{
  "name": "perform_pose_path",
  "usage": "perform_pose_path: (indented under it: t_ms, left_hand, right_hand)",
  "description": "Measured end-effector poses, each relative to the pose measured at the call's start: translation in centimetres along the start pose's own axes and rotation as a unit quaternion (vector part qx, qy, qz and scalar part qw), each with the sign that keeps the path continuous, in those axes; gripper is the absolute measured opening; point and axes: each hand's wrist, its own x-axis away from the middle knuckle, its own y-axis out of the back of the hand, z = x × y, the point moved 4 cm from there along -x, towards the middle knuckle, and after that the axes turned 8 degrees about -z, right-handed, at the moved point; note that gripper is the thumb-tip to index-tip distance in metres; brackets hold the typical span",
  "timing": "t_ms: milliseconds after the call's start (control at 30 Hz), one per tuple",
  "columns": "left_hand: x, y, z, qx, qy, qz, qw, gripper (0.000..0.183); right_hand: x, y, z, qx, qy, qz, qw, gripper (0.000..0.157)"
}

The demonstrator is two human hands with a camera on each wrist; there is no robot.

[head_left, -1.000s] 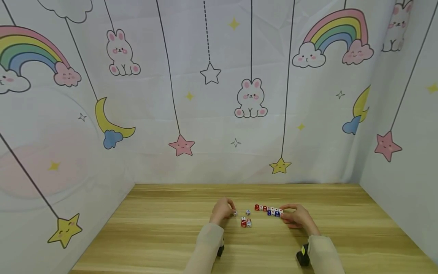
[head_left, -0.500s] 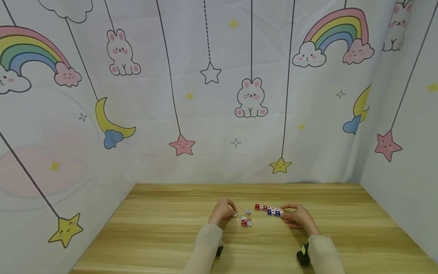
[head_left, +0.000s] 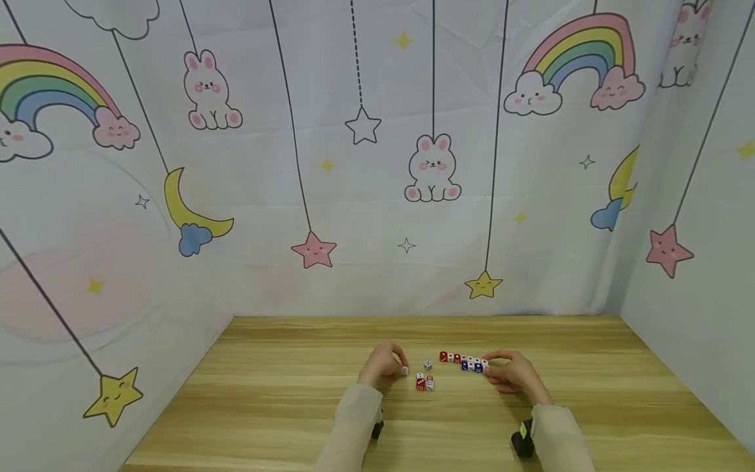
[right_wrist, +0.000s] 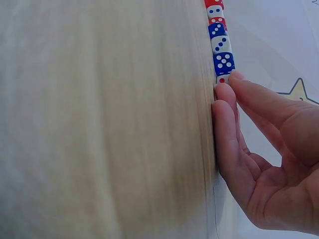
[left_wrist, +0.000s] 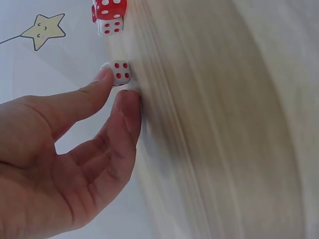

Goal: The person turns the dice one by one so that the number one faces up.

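Head view: leftmost die [head_left: 404, 371] nearer than before

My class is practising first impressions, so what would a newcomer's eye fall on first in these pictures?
Most likely the backdrop behind the table, with a rainbow high on either side in the head view. Next, perhaps, the red, white and blue dice lined up right of centre, with the right hand at their right end. Left of them, the left hand holds a white die.
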Motion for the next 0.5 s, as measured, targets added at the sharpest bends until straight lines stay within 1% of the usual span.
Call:
perform_pose_path:
  t_ms: [233, 400, 500]
  left_hand:
    - [0.17, 0.08, -0.24, -0.009, 0.013, 0.016, 0.9997, 0.013]
    - [0.16, 0.02, -0.27, -0.016, 0.013, 0.015, 0.9997, 0.016]
    - [0.0, -0.04, -0.13, -0.026, 0.008, 0.01, 0.9996, 0.017]
  right_hand:
    - [-0.01, 0.03, 0.03, 0.001, 0.003, 0.001, 1.0, 0.039]
    - [-0.01, 0.06, 0.03, -0.003, 0.001, 0.009, 1.0, 0.04]
    - [0.04, 0.05, 0.05, -0.006, 0.002, 0.012, 1.0, 0.039]
